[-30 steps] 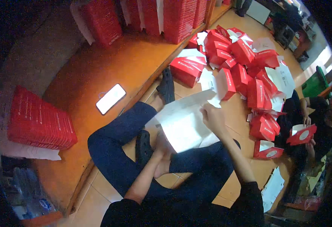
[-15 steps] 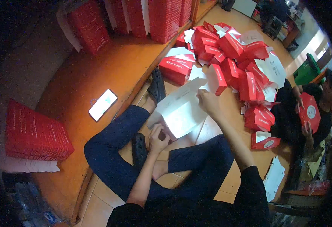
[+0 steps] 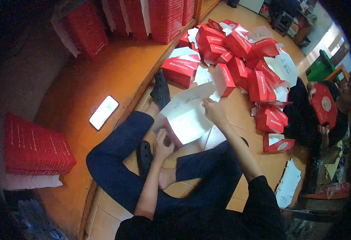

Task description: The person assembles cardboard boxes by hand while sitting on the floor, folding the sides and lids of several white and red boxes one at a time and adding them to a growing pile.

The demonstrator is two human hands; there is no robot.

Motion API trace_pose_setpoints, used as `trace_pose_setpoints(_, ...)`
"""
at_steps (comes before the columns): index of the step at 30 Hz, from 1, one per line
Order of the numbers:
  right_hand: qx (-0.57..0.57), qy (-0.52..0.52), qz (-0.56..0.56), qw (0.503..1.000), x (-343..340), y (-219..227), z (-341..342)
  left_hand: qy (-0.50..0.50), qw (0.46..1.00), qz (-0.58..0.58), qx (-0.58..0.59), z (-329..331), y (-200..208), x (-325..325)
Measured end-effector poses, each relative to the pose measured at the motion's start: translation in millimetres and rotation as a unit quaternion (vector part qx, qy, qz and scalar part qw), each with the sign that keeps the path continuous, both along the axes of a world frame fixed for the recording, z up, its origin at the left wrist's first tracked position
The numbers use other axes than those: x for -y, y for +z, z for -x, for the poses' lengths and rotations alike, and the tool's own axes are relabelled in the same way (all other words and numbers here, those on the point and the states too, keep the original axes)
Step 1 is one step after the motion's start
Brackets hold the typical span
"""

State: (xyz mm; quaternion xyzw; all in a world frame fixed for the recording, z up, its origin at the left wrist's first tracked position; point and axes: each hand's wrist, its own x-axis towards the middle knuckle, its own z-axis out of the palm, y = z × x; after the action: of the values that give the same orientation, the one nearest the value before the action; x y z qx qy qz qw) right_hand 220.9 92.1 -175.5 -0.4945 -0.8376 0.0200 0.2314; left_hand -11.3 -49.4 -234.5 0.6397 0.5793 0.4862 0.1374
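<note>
Above my crossed legs, I hold a partly folded cardboard box [image 3: 191, 125] with its pale inside facing up and a strip of red outer wall showing. A wide white lid flap stands up on its far side. My left hand [image 3: 163, 145] is closed on the near left corner; some of its fingers are hidden by the wall. At the right edge, my right hand [image 3: 214, 111] pinches the card, thumb and fingers pressed together. Just beyond lies a pile of folded red boxes [image 3: 239, 66], several with white flaps open.
A glowing phone [image 3: 104, 112] lies on the wooden platform [image 3: 79, 120] at left, near a stack of red flat cards [image 3: 37, 146]. More red stacks [image 3: 165, 20] stand behind. At right, another person holds a red box [image 3: 323, 104]. A white sheet [image 3: 288, 184] lies on the floor.
The whole view has shifted slightly. Both my hands keep hold of the box, which is tilted a little differently. The other person's red box has moved up and blurred.
</note>
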Motion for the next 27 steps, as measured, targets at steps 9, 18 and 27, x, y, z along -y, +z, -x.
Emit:
trace_pose_setpoints(9, 0.113, -0.061, -0.025, 0.991, 5.2, 3.2, 2.8, -0.049, 0.996, 0.074, -0.006, -5.0, 4.9, -2.7)
trace_pose_setpoints(18, 0.079, -0.049, 0.108, 0.99, 100.9, 65.9, 126.4, -0.057, 0.994, 0.082, 0.042, -5.6, 20.3, 4.6)
trace_pose_setpoints(27, 0.071, -0.072, 0.112, 0.989, 89.8, 17.0, 126.0, -0.072, 0.988, 0.082, 0.105, -15.8, 30.6, 0.1)
